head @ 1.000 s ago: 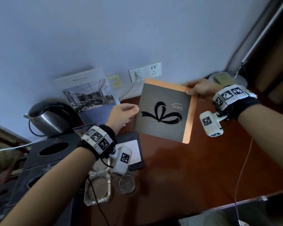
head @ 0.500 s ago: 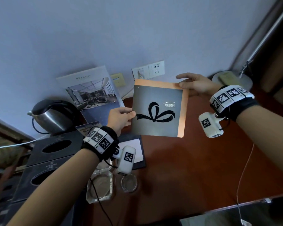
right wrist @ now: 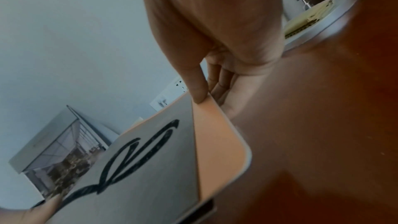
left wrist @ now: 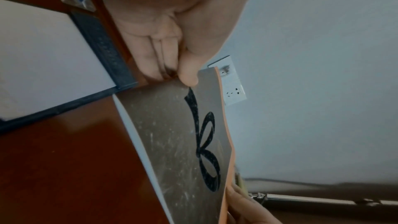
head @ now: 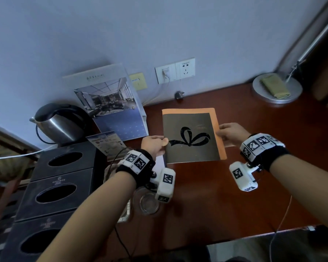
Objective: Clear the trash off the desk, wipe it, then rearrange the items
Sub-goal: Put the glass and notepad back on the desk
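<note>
STATE: left hand and right hand each pinch an edge of the grey, orange-bordered booklet with black bow, low over the red-brown wooden surface | RISK: thin pinches could slip, or the booklet could bump the leaning photo brochure | VIEWS: the wrist views show thumb-on-top pinches; only the head view shows the steel kettle.

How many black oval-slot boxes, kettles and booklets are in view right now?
Black boxes: 3
Kettle: 1
Booklets: 2
Total: 6
</note>
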`<state>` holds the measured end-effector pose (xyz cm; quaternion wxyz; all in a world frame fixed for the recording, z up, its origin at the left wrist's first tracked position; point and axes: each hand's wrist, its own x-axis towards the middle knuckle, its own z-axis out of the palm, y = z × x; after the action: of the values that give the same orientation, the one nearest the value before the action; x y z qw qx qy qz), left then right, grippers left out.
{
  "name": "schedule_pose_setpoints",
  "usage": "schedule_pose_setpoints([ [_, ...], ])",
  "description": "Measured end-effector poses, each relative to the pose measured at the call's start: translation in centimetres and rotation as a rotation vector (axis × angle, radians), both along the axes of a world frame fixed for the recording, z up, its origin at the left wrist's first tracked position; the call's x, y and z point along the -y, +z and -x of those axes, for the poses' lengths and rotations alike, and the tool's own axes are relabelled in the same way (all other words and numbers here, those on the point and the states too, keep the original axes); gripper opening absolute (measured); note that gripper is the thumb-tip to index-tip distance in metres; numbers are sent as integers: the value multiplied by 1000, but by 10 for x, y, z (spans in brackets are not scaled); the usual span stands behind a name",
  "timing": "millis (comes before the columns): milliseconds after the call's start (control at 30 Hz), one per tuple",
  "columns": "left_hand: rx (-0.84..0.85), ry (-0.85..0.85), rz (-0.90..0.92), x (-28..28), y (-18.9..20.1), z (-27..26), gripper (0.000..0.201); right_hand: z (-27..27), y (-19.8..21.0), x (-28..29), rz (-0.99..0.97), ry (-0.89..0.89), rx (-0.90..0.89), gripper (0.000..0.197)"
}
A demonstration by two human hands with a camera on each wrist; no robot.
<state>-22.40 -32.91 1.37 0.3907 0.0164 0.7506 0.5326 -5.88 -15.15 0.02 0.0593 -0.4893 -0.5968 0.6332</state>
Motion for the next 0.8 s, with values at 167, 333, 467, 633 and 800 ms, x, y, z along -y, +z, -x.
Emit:
schedule_pose_setpoints([
  [167, 22, -17, 81, -6, -31, -11, 14, -5, -32, -4, -12, -78, 98, 17],
  [333, -149, -113, 274, -9, -60, -19, 18, 1, -60, 2, -59, -105, 167, 24],
  [467, -213, -173, 415, -9, -72, -21, 36, 12, -70, 11, -95, -74, 205, 25],
  [633, -208, -248, 462, -5, -85, -25, 35, 17, -74, 13, -197, -28, 265, 24],
  [800, -168, -251, 418, -1, -98, -26, 34, 15, -78, 12, -232, 63, 289, 32],
])
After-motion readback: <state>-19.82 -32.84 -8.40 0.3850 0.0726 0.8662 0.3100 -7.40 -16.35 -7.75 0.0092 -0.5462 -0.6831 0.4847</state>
